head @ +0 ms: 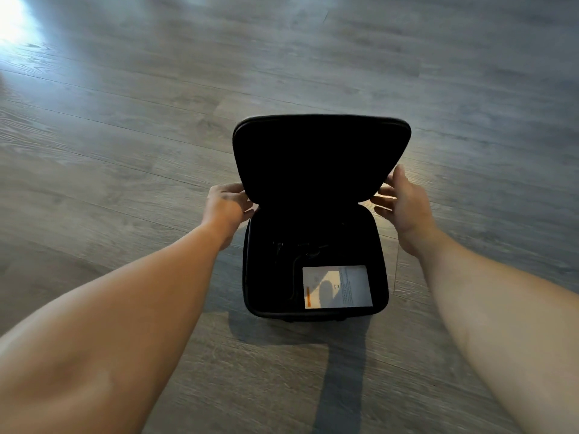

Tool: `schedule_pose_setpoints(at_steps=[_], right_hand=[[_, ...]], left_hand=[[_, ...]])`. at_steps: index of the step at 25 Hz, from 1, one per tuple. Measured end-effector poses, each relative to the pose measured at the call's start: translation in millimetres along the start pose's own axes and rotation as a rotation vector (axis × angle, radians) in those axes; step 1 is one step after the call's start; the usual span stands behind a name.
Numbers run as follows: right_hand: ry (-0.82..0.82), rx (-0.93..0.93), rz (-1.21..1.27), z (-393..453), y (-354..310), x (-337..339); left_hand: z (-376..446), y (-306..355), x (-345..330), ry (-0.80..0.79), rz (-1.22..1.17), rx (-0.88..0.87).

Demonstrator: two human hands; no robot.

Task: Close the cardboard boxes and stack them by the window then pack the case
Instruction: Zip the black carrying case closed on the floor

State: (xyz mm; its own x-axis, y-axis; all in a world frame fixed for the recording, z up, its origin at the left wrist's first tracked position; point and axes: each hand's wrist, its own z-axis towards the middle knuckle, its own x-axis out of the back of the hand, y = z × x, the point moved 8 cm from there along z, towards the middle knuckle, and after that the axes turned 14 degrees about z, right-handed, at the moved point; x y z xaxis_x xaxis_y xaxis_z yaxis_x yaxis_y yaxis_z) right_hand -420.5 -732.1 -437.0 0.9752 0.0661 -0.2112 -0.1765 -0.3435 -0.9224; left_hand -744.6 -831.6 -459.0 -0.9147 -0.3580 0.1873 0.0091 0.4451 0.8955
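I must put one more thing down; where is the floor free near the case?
Bare floor lies left of the left hand, right of the right hand and beyond the lid. Inside the case, the leaflet fills one corner.

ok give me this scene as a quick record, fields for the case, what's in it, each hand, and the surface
case: black case standing open on the floor, lid raised
contents: white printed sheet at the near right of the base; dark items beside it, too dark to identify
left hand: left hand gripping the lid's left edge near the hinge
right hand: right hand at the lid's right edge, fingers touching it
surface: grey wood-look floor, bright glare at far left
cardboard boxes: none in view
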Motion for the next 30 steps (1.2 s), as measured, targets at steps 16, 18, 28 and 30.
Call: schedule_pose_setpoints(at_steps=[16, 18, 28, 30], right_hand=[[-0.033, -0.258, -0.216, -61, 40, 20], [-0.081, -0.231, -0.297, -64, 42, 15], [-0.201, -0.217, -0.732, -62, 71, 10], [-0.159, -0.165, -0.739, -61, 72, 8]], left_hand=[[-48, -1, 29, 0.016, 0.717, -0.158], [-50, -4, 31, 0.001, 0.786, -0.154], [-67, -42, 6, -0.11, 1.005, -0.14], [-63, -44, 9, -0.065, 0.961, -0.123]])
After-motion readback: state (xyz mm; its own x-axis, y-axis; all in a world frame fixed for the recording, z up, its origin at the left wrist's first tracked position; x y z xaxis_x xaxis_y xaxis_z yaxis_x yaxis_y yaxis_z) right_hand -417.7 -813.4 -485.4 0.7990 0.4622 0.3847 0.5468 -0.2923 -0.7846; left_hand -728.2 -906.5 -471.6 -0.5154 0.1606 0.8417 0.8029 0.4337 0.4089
